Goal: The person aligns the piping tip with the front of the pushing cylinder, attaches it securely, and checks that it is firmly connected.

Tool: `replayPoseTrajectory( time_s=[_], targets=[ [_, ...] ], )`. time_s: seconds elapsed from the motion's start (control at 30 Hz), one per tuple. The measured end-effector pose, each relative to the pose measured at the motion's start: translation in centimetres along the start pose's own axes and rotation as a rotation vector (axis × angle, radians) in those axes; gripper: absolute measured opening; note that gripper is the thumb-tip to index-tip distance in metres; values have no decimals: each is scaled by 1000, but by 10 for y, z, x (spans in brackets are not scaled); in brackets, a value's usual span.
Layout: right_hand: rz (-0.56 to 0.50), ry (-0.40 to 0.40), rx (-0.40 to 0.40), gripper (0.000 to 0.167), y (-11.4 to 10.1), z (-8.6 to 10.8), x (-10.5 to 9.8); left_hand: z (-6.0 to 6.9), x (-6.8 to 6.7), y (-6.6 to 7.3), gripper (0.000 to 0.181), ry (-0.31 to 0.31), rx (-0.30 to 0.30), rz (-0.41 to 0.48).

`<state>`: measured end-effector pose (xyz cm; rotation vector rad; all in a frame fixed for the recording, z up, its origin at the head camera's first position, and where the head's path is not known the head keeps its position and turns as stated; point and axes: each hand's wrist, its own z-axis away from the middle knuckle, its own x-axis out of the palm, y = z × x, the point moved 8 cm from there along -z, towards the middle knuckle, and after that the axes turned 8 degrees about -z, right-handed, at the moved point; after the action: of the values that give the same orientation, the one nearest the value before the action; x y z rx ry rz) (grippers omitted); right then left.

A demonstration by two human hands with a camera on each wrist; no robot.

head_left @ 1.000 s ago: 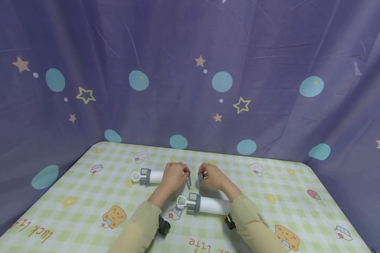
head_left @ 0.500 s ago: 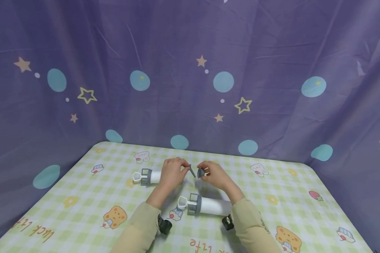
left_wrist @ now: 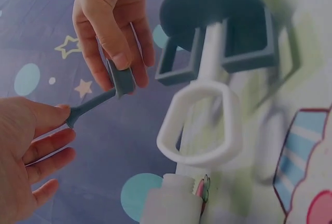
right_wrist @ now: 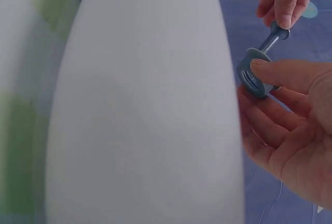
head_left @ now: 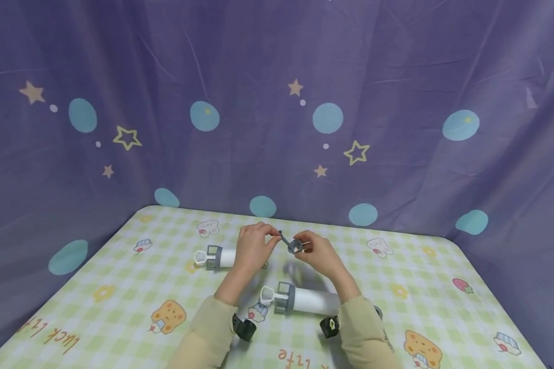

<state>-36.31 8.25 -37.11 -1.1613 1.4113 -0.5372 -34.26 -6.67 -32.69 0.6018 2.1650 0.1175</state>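
Rod (left_wrist: 96, 100) and cap (left_wrist: 125, 81), both grey, held up above the checked cloth (head_left: 120, 279), between the two hands. Left hand (head_left: 253, 249): thumb and forefinger narrowed on the rod's flared end, other fingers spread loose. Right hand (head_left: 322, 258): thumb pressed to the cap, fingers behind it, a pinch. Rod slants down to meet the cap; from where I stand, can't tell whether joined or merely touching. Two white syringes lie on the cloth: far one (head_left: 228, 258) partly behind the left hand, near one (head_left: 315, 301) between the forearms, grey collar and pale handle leftward. Purple curtain (head_left: 258, 164) beyond.
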Motion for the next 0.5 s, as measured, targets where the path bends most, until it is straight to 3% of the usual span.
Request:
replayPoseTrajectory(
  time_s=[0.2,0.5],
  targets=[
    [-52,75,-14,43,-3,4,-5,1,-4,3,8,22,-12,40],
    [-57,114,-14,41,-2,7,-2,6,-7,8,8,67,19,66]
  ],
)
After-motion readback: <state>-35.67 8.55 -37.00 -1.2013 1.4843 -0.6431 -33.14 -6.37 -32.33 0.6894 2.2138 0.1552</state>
